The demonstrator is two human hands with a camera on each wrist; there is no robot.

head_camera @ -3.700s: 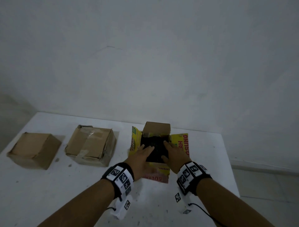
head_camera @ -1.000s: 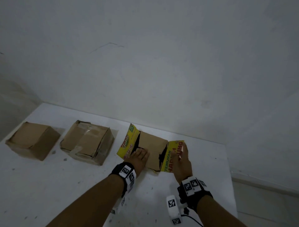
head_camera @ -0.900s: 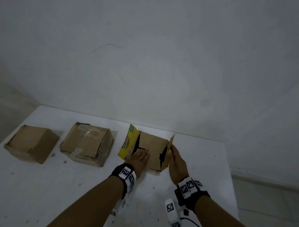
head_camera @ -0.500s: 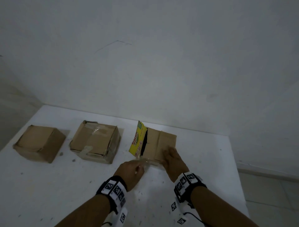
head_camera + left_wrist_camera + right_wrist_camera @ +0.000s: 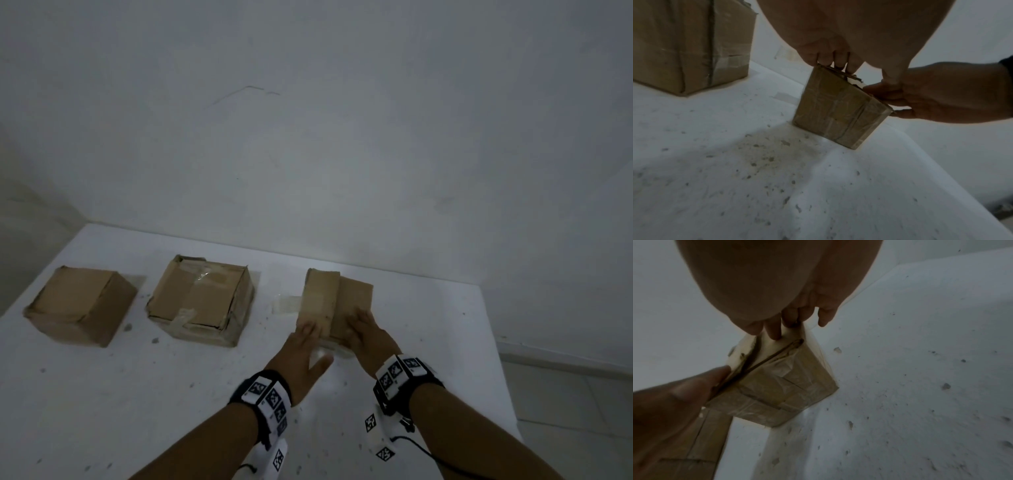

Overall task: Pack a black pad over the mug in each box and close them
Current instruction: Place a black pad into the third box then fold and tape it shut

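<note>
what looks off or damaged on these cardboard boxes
The middle brown cardboard box looks battered: crumpled corners, wrinkled tape patches and a ragged back edge. The small brown cardboard box under both hands has overlapping, uneven top flaps, the left one sitting higher. The left plain cardboard box looks tidy.

Under your left hand [image 5: 301, 356] and right hand [image 5: 368, 334] lies a white table [image 5: 102, 394], its top pitted with dark specks [image 5: 156, 340], thickest toward you and to the left of your left hand. Just beyond your left hand's fingertips, a pale strip of tape [image 5: 286, 303] lies flat on the tabletop. Past both hands rises a plain white wall [image 5: 308, 154] with a thin crack [image 5: 246, 92] high up. Off to the right of your right hand, beyond the table edge, you see a light tiled floor [image 5: 565, 394].
</note>
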